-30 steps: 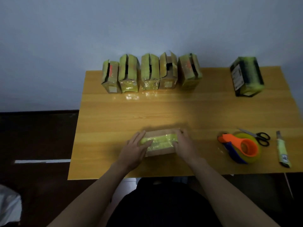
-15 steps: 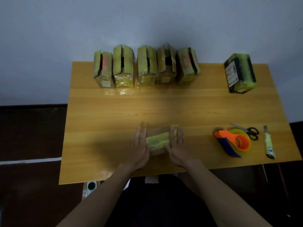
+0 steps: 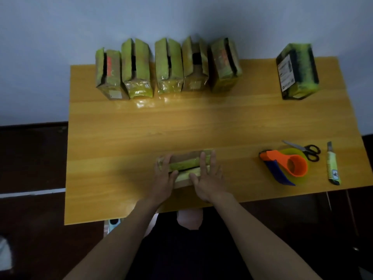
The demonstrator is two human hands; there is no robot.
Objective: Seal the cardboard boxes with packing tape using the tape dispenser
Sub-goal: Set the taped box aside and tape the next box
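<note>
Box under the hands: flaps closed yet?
Not quite: both hands press the flaps of the box down flat, but a dark gap shows between them.

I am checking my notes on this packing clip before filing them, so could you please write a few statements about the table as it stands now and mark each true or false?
1. Both hands, left and right, rest with straight fingers on the small box near the front edge of the table. True.
2. The right hand holds the tape dispenser. False: the dispenser lies on the table, to the right of the hands, untouched.
3. Five boxes stand in a row along the far edge. True.
4. The scissors lie to the left of the small box. False: they lie at the right, just behind the dispenser.
5. The utility knife lies furthest right of the tools. True.
</note>
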